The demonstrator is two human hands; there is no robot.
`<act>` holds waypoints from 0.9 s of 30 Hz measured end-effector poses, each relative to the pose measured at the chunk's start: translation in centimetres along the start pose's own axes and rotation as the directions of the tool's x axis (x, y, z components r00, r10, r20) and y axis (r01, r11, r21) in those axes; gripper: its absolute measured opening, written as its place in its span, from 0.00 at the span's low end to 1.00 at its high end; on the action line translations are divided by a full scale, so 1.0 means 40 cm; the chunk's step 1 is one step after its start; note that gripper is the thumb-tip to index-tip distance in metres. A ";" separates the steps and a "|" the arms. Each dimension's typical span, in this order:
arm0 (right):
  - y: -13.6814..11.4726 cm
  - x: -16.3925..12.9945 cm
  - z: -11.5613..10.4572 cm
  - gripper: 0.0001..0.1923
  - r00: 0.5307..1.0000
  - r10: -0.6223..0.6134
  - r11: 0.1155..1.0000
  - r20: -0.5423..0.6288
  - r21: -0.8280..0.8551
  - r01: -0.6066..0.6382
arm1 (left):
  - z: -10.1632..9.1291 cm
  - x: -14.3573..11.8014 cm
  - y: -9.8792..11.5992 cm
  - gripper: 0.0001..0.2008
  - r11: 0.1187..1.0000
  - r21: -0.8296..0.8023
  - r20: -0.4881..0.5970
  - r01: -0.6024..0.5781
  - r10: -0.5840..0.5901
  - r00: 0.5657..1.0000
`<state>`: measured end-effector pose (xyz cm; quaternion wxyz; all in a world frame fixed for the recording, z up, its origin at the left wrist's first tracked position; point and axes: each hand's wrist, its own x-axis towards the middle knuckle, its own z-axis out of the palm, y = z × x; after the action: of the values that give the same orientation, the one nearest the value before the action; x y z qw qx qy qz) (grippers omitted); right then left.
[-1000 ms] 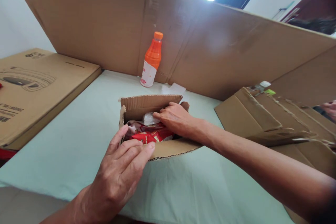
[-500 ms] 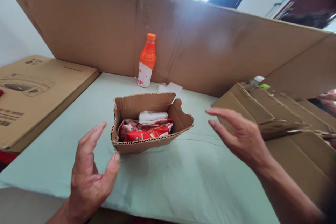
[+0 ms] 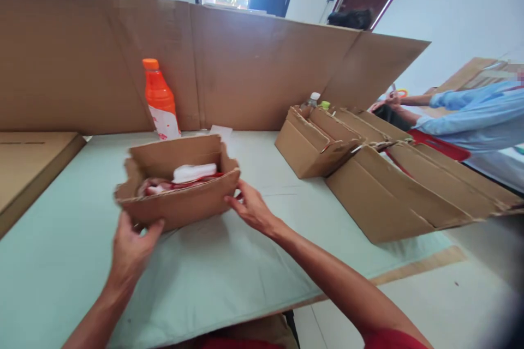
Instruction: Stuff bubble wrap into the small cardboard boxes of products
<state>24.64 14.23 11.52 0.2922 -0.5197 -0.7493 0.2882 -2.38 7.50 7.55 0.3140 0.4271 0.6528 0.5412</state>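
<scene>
Small cardboard box (image 3: 180, 202) between both hands on pale green table (image 3: 245, 267).

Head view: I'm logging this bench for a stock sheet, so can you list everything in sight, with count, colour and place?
Tray: one, brown torn cardboard, near middle of the table, held at both ends.
Packets: several, red, inside the tray; exact count hidden.
White pack: one, on top of the packets.
Bottle: one, orange with white label, upright by the screen.
Screen: one, brown cardboard, standing along the table's far edge.
Boxes: two, brown, open, right side.
Flat carton: one, brown, far left.
Table: one, pale green.
Co-worker: one, blue sleeve, far right.
Left hand: grip on the tray's near left corner.
Right hand: touching the tray's right end.
</scene>
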 end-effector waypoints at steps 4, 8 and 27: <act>0.085 -0.193 -0.096 0.15 0.962 0.088 0.985 -0.260 -0.124 -0.123 | 0.137 -0.019 0.056 0.29 0.992 -0.085 0.298 -0.095 0.117 0.948; 0.145 -0.421 -0.166 0.20 0.935 0.086 0.946 -0.344 -0.266 -0.185 | 0.170 -0.061 0.056 0.31 0.978 -0.099 0.491 -0.181 0.207 0.846; 0.276 -0.502 -0.146 0.60 0.784 0.162 0.986 -0.599 0.066 -0.154 | 0.324 -0.146 0.042 0.36 0.991 -0.115 0.604 -0.069 0.125 0.787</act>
<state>41.48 -0.81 4.49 0.4936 -0.6432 -0.5693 0.1366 11.85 8.05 6.08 0.4976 0.5973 0.4699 0.4182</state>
